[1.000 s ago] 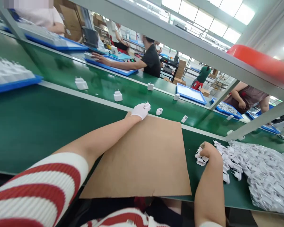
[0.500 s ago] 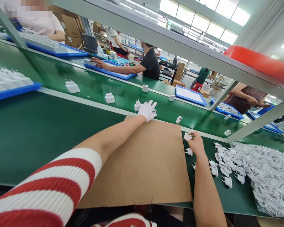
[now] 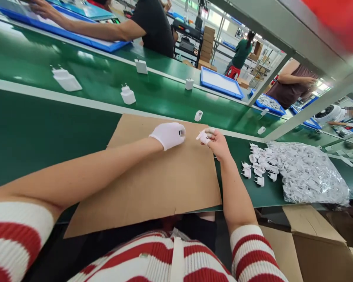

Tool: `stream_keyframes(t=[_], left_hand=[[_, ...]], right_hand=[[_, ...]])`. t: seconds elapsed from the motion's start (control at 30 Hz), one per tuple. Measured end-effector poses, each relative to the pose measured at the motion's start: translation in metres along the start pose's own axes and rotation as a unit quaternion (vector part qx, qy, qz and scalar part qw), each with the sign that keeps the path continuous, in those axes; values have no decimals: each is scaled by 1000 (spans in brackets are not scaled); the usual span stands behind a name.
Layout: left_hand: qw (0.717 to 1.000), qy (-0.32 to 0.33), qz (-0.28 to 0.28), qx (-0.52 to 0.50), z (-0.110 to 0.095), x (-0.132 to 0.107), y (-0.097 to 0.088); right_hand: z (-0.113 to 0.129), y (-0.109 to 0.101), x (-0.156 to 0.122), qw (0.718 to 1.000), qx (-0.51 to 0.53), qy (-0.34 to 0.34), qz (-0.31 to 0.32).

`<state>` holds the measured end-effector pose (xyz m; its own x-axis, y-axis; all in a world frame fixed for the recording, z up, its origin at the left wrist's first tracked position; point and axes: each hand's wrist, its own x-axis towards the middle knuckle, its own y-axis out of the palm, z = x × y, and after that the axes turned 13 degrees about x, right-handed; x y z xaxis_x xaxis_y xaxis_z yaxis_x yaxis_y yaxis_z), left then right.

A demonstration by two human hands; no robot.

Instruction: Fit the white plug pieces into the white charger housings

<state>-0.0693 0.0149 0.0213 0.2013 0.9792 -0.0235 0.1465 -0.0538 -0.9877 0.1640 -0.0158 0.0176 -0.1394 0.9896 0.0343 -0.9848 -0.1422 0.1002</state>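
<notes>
My left hand (image 3: pixel 168 135), in a white glove, is closed around a white charger housing (image 3: pixel 181 133), whose end with a dark opening faces right. My right hand (image 3: pixel 217 143), with white covers on some fingertips, pinches a white two-pin plug piece (image 3: pixel 204 137) by its side. A short gap separates the two parts. Both hands are above a brown cardboard sheet (image 3: pixel 153 180) on the green bench. Loose plug pieces (image 3: pixel 259 181) lie to the right of my right forearm, beside a clear plastic bag (image 3: pixel 314 172) full of more.
Beyond the cardboard runs a green conveyor belt (image 3: pixel 94 92) with several white chargers (image 3: pixel 127 94) on it. Blue trays (image 3: pixel 220 82) stand along its far side, where co-workers sit. A metal frame post (image 3: pixel 285 119) rises at right. Open cardboard boxes (image 3: pixel 320 246) stand below the bench.
My left hand has come back from the belt with a charger housing. My right hand has brought its plug piece over the cardboard, near the left. The view has turned right and down.
</notes>
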Motion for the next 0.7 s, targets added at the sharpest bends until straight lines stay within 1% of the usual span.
stream_keyframes(t=[0.07, 0.1, 0.13, 0.2, 0.27, 0.3, 0.37, 0.43, 0.5, 0.53, 0.6, 0.67, 0.7], left_hand=[[998, 19, 35, -40, -9, -19, 6], [996, 33, 42, -67, -11, -26, 8], [993, 46, 44, -96, -12, -31, 10], [987, 60, 46, -143, -10, -36, 14], [982, 49, 46, -174, -8, -37, 19], [981, 39, 41, -188, -8, -38, 21], [976, 23, 20, -215, -8, -38, 26], [971, 11, 2, -237, -10, -39, 31], [969, 0, -2, -247, -11, -41, 34], [968, -6, -1, -249, -12, -41, 34], [966, -14, 3, -256, -12, -42, 34], [964, -16, 10, -266, -12, -42, 34], [962, -15, 14, -272, -12, -41, 34]], right_hand=[[-2, 1, -2, 997, -79, -12, 6], [-2, 1, -3, 991, -134, -20, 5], [-2, 2, -5, 980, -195, -27, 1], [-1, 5, -9, 951, -307, -33, -3], [-1, 8, -11, 928, -372, -28, 13], [-2, 10, -12, 922, -386, -25, 27], [-5, 12, -11, 918, -393, -22, 47], [-10, 13, -10, 916, -397, -31, 48], [-16, 13, -7, 917, -393, -53, 45], [-19, 12, -5, 922, -380, -64, 43], [-22, 12, -3, 940, -335, -70, 21], [-22, 15, -3, 956, -283, -68, -32], [-21, 17, -4, 960, -264, -75, -58]])
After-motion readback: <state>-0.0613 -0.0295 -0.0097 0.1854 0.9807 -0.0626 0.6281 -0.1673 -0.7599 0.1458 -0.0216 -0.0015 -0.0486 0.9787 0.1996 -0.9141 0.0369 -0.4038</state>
